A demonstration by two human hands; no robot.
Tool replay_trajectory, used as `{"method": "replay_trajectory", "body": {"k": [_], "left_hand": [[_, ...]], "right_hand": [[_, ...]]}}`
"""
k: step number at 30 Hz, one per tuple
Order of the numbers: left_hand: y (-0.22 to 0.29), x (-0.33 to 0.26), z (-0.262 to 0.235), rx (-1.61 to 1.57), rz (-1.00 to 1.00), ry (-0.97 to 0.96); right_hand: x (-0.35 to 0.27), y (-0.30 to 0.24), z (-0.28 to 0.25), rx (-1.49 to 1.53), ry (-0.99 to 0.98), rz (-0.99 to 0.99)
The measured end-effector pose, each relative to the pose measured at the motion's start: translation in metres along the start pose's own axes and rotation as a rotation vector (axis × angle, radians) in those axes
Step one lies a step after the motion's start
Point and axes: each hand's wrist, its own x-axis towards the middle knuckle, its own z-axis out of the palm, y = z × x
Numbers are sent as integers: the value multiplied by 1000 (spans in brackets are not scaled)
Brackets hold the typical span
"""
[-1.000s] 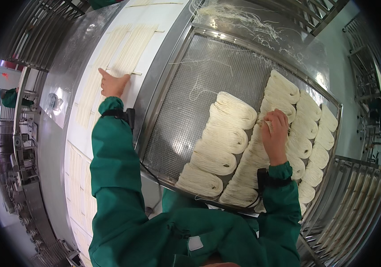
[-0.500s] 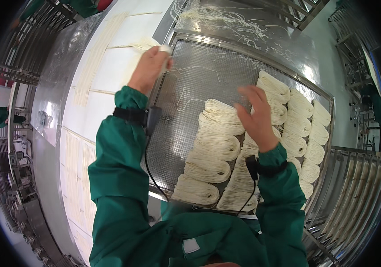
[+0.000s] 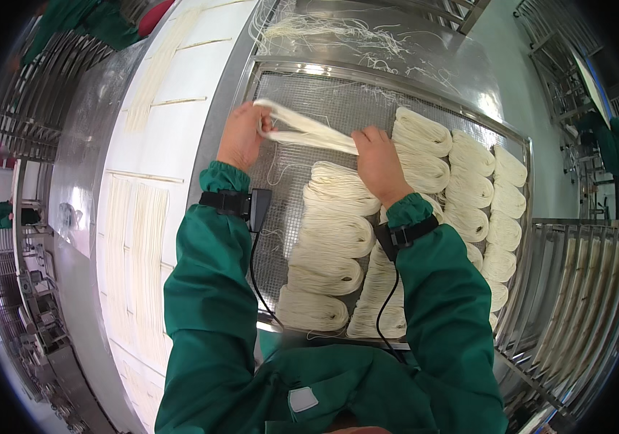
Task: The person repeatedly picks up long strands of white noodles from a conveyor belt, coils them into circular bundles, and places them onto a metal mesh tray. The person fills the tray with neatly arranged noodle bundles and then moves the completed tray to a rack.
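Note:
A looped bundle of pale noodles [image 3: 308, 129] stretches between my two hands above the far part of a mesh tray [image 3: 273, 210]. My left hand [image 3: 241, 136] grips the looped left end, fingers closed. My right hand [image 3: 380, 168] is closed round the other end; its fingertips are partly hidden. Just below and right of the bundle, folded noodle bundles [image 3: 332, 230] lie in overlapping rows on the mesh. Part of one row is covered by my right wrist and arm.
Left of the tray is a white surface [image 3: 186, 141] with long noodle strands [image 3: 137, 239] and thin rods across it. Loose noodle scraps [image 3: 331, 32] lie on the metal table beyond the tray. A rack [image 3: 577, 289] stands at right. A person in green [image 3: 96, 22] is at the far left.
My left hand has brought a noodle bundle from the white surface over the tray. My right hand, open before, has moved left and closed on the bundle's other end.

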Motion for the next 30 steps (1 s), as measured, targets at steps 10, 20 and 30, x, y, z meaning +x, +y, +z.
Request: {"method": "replay_trajectory", "body": {"k": [10,20,30], "left_hand": [[4,-35,73,713,39,-377],[-71,-2,96,1096,677,-201],[-76,22,25,1118,717,3]], "right_hand": [[-23,17,-35,291,151,80],[-32,18,-33,332,247,-32],[-36,34,-31,135,208,133]]}}
